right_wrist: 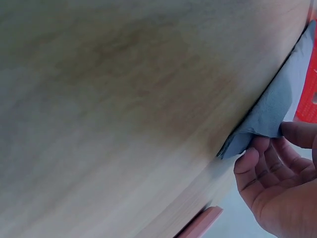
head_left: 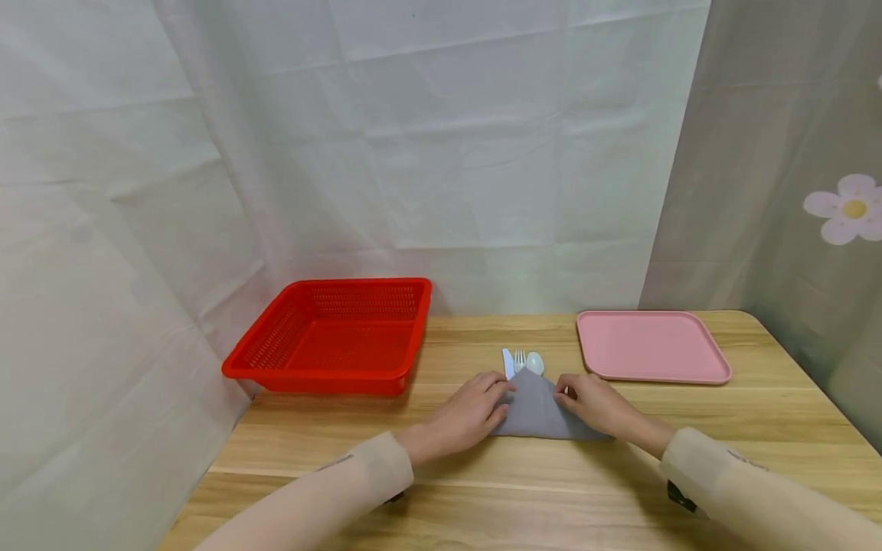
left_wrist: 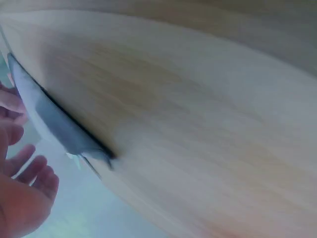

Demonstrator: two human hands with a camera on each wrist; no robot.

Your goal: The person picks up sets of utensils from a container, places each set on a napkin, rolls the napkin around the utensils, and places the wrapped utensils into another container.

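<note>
A grey napkin (head_left: 534, 413), folded to a point at the far side, lies over a white knife (head_left: 508, 364), a white fork (head_left: 520, 360) and a white spoon (head_left: 534, 363). Only the upper ends of the cutlery show; the rest is hidden under the cloth. My left hand (head_left: 475, 405) is at the napkin's left side, its fingertips by the sloping edge and its fingers loosely bent. On the right side, my right hand (head_left: 596, 402) pinches the napkin's edge between thumb and fingers, and in the right wrist view that corner is slightly raised.
A red plastic basket (head_left: 324, 380) stands at the back left of the wooden table (head_left: 482, 505). At the back right lies a pink tray (head_left: 644, 344). White cloth (head_left: 468, 153) hangs behind the table.
</note>
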